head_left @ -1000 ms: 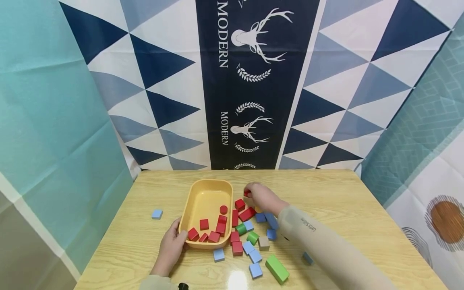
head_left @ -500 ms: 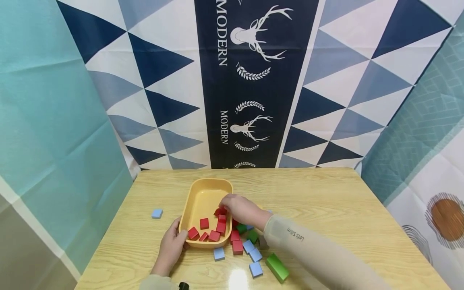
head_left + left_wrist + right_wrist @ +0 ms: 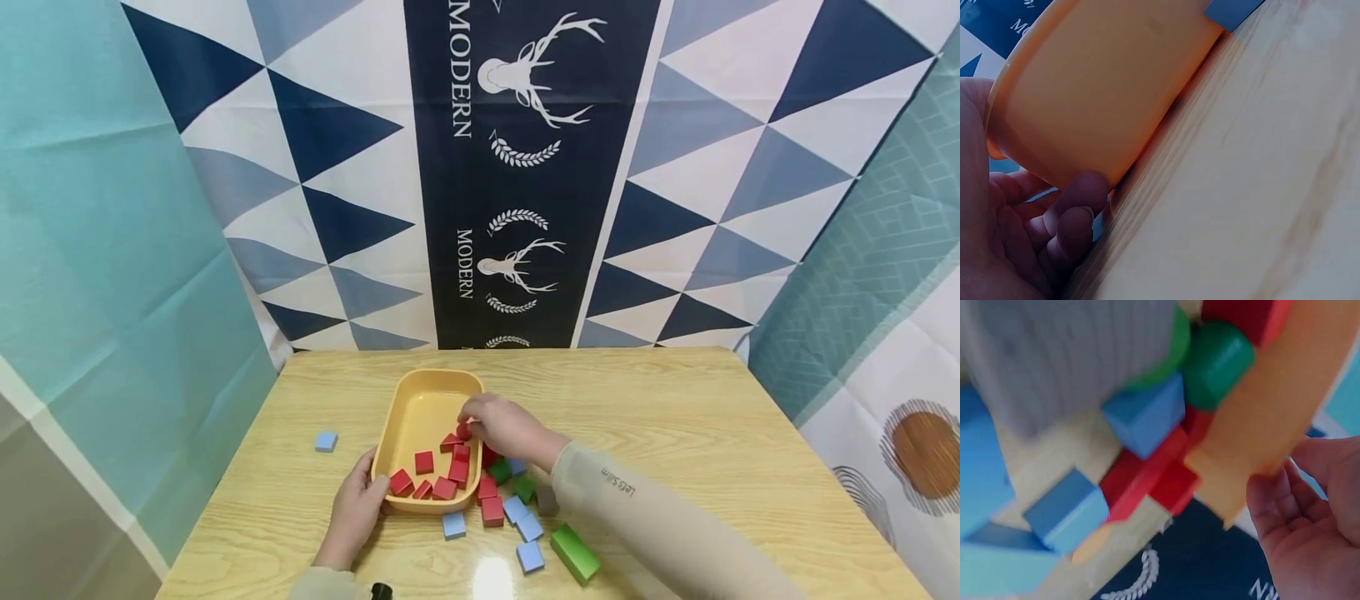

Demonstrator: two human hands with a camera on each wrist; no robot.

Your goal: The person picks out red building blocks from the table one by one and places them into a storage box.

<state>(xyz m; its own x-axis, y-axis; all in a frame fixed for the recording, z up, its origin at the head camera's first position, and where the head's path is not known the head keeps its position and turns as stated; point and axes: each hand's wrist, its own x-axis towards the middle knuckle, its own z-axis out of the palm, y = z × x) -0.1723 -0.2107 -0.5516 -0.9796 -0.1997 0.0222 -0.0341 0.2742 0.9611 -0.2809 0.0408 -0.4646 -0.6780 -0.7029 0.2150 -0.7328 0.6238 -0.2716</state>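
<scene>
Yellow-orange, round-cornered tray [image 3: 420,412] with small, smooth red blocks [image 3: 424,462] inside.

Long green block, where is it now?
In the head view, the long green block lies on the table, low and right of centre, between a light blue block and the right sleeve.

A wood-grain table [image 3: 637,400] stands before a backdrop [image 3: 517,185] printed with a dark central panel [image 3: 525,193], white deer heads [image 3: 504,77] and triangles [image 3: 324,127]. A teal sheet [image 3: 135,250] hangs at left; a patterned sheet [image 3: 885,367] bearing a brown disc [image 3: 927,457] hangs at right.
</scene>
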